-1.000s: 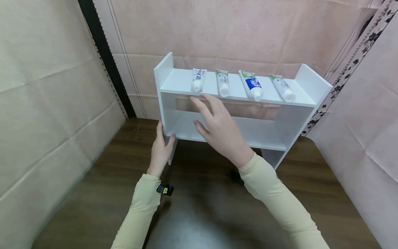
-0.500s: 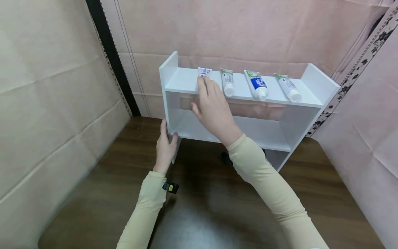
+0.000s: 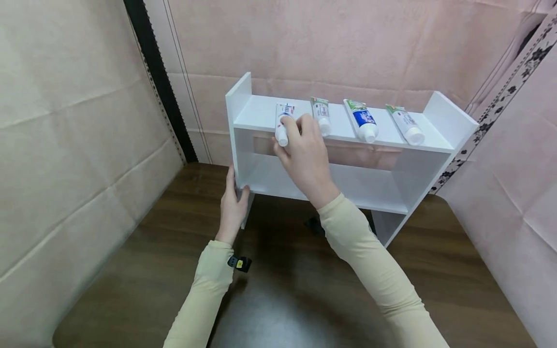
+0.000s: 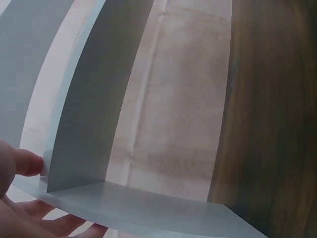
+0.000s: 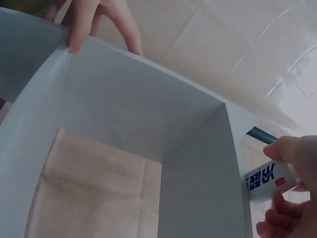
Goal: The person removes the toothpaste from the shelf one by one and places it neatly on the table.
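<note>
My right hand (image 3: 306,159) pinches the leftmost toothpaste tube (image 3: 282,131) between thumb and fingers at the top shelf's front edge. In the right wrist view that tube (image 5: 270,181) shows blue lettering, and its cap end is covered by the fingers. My left hand (image 3: 232,210) grips the left side panel of the white shelf unit (image 3: 278,176), thumb on the near side and fingers outside. The left wrist view shows the thumb (image 4: 28,162) touching the front edge where a shelf board meets the side panel.
On the top shelf lie a second tube (image 3: 322,116), a blue-and-white tube (image 3: 362,121) and a tube at the right (image 3: 405,124), caps forward. The unit stands on a brown wooden table (image 3: 143,270). Pale cloth walls (image 3: 87,121) rise behind and at both sides.
My right hand has reached up to the leftmost tube and taken hold of it. The tube has shifted forward, its cap now past the shelf edge. My left hand keeps its grip.
</note>
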A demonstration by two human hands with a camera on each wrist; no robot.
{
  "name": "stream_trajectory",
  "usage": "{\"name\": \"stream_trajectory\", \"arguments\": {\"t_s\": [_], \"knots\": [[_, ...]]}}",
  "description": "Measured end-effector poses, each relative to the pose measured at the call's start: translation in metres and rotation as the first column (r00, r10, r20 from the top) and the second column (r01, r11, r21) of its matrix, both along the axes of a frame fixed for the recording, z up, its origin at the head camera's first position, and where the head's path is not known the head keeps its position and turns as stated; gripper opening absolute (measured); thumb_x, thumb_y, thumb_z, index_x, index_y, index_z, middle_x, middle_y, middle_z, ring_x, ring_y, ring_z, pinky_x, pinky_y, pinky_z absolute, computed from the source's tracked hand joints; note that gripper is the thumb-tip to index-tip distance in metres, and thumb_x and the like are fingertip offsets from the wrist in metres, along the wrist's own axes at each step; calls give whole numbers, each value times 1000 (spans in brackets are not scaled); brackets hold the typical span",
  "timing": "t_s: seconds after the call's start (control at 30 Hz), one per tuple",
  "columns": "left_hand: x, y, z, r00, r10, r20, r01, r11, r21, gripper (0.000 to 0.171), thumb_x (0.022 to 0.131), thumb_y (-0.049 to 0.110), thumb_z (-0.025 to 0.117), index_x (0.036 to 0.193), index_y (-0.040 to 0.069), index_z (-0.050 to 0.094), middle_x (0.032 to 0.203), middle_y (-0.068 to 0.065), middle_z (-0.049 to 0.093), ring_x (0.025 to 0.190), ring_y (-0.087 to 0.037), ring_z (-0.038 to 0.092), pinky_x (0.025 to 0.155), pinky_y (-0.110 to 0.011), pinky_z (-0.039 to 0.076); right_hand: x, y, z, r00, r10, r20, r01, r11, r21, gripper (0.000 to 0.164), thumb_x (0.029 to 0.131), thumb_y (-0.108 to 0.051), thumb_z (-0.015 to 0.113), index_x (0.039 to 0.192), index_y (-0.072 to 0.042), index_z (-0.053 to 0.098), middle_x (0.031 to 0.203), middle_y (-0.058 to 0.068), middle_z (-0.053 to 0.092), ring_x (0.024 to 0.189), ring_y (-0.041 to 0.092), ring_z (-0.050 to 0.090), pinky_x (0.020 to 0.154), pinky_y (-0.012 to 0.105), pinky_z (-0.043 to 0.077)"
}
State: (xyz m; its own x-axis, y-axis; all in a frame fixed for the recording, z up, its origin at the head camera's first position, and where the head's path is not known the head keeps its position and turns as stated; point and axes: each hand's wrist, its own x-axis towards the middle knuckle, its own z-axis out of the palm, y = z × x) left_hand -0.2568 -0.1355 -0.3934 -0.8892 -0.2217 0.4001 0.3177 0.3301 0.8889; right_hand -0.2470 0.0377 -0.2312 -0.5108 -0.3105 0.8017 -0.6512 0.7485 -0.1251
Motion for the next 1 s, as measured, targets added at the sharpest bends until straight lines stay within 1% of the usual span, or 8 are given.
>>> {"name": "stream_trajectory", "arguments": {"t_s": [0.13,0.23,0.43,0.6,0.73,0.83,0.9,1.0], "knots": [[2,0,-2,1000,-2,-12,2,1000,12,69,101,19,47,152,46,10,157,-9,32,138,-34,40,106,-61,37,1,1,-7,999,-33,0,33,999,0,38,94,-30,62,125,-8,59,84,12,57,73,24,50,62,34,42],[2,1,-2,1000,7,-12,-7,1000,10,69,101,20,47,152,47,9,157,-8,32,138,-34,41,106,-60,37,2,0,-9,999,-44,-13,44,999,-7,37,95,-36,59,121,-9,61,80,10,60,69,23,52,58,32,43],[1,1,-1,1000,17,1,-17,1000,0,68,101,23,48,151,50,9,157,-6,32,138,-33,41,106,-60,37,5,1,-15,998,-18,-53,16,999,-43,29,96,-28,57,115,-6,63,84,13,65,70,23,57,58,32,47],[0,1,-4,999,38,14,-38,999,-10,68,102,24,47,150,53,9,157,-5,34,137,-33,42,105,-59,39,13,4,-23,997,4,-76,-8,999,-47,27,95,-23,58,115,-5,63,79,12,62,64,22,52,53,30,43],[0,1,-5,999,44,14,-44,999,-10,68,101,24,47,149,54,9,156,-6,35,136,-32,43,104,-59,40,21,7,-28,997,24,-77,-28,998,-48,27,94,-20,59,115,-5,63,77,12,62,63,21,51,52,28,41],[-1,1,-4,999,45,10,-45,999,-7,68,101,24,47,149,54,10,156,-5,35,136,-32,44,104,-59,41,31,12,-30,997,45,-63,-49,997,-61,26,93,-20,59,114,-4,63,78,12,63,62,20,51,51,27,40],[-1,2,-4,999,46,-3,-46,999,-10,67,101,24,47,150,52,11,156,-5,35,136,-33,44,103,-60,41,39,16,-30,997,60,-51,-64,995,-74,26,93,-19,59,114,-4,64,82,12,66,63,20,52,51,27,40],[-2,2,-5,999,47,-23,-47,999,-14,66,101,22,47,152,48,12,157,-6,34,136,-34,43,103,-61,41,51,22,-33,995,87,-54,-92,990,-110,27,92,-18,60,114,-3,65,91,13,71,68,21,57,54,28,45]]}}
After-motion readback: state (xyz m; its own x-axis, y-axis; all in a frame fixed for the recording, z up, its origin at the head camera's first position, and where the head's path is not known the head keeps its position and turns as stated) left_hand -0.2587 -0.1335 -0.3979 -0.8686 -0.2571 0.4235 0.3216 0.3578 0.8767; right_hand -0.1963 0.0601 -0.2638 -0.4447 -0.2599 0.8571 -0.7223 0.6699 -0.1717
